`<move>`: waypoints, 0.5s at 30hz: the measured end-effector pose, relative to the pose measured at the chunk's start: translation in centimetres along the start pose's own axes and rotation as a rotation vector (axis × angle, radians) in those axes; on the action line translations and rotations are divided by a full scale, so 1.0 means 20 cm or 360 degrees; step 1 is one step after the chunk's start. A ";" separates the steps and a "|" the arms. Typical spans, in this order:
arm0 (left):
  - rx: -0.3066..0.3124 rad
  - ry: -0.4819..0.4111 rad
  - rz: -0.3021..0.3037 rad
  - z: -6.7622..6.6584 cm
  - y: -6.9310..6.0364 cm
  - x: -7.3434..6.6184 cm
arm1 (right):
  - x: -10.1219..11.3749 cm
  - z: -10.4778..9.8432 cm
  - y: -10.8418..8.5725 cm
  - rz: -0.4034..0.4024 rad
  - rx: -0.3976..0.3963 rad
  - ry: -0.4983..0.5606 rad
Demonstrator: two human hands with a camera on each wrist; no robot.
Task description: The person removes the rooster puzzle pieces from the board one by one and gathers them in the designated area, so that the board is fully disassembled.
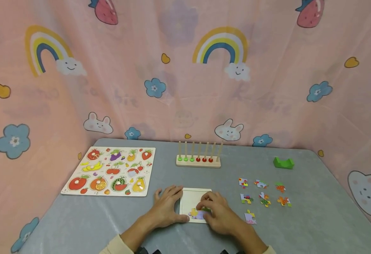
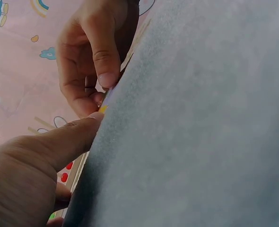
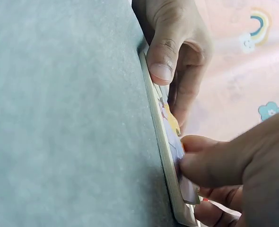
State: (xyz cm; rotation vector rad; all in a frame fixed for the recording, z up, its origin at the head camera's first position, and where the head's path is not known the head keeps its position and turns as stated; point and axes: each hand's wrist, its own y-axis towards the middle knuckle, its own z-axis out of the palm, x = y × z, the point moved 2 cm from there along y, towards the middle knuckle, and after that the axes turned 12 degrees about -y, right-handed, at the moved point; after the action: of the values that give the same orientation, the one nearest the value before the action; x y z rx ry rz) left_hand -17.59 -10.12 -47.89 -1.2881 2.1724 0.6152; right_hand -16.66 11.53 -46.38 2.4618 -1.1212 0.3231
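Note:
A pale wooden puzzle tray [image 1: 195, 195] lies in front of me, with joined lavender and yellow jigsaw pieces [image 1: 193, 213] along its near edge. My left hand [image 1: 166, 208] grips the tray's left side, thumb at the near corner and fingers by the far one. Over the near right part, my right hand [image 1: 215, 211] pinches a lavender puzzle piece [image 3: 189, 191], partly hidden by the fingers. In the right wrist view, the right thumb [image 3: 210, 165] rests on that piece, close above the tray rim. The left wrist view shows the left thumb [image 2: 68, 142] beside the pieces.
Several loose jigsaw pieces [image 1: 264, 199] lie in rows right of the tray. Behind it stands a wooden peg rack [image 1: 198, 162] with green and red beads. A fruit knob puzzle board [image 1: 109, 171] lies at left, a green curved block [image 1: 284, 163] at far right.

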 end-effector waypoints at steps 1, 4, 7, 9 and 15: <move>-0.0002 -0.0001 0.0003 0.00 0.00 0.00 | 0.00 0.00 0.00 0.0016 0.0007 0.0021; -0.0009 0.0004 0.0013 -0.01 0.00 -0.01 | 0.00 0.00 0.00 0.0022 -0.0008 0.0040; -0.0014 0.0008 0.0017 -0.01 0.00 -0.01 | -0.01 0.01 0.00 -0.0010 -0.0070 0.0013; -0.0013 0.0006 0.0016 -0.01 0.00 -0.01 | 0.00 0.01 0.01 -0.0044 -0.0125 -0.0022; -0.0014 -0.0007 0.0023 0.00 0.00 -0.01 | 0.03 0.00 0.01 -0.0151 -0.0164 -0.0117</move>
State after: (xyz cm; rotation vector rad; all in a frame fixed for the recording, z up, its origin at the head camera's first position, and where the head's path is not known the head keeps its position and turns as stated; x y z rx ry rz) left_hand -17.47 -10.09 -47.71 -1.2755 2.1793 0.6333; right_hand -16.40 11.09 -46.21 2.4434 -1.0198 0.1438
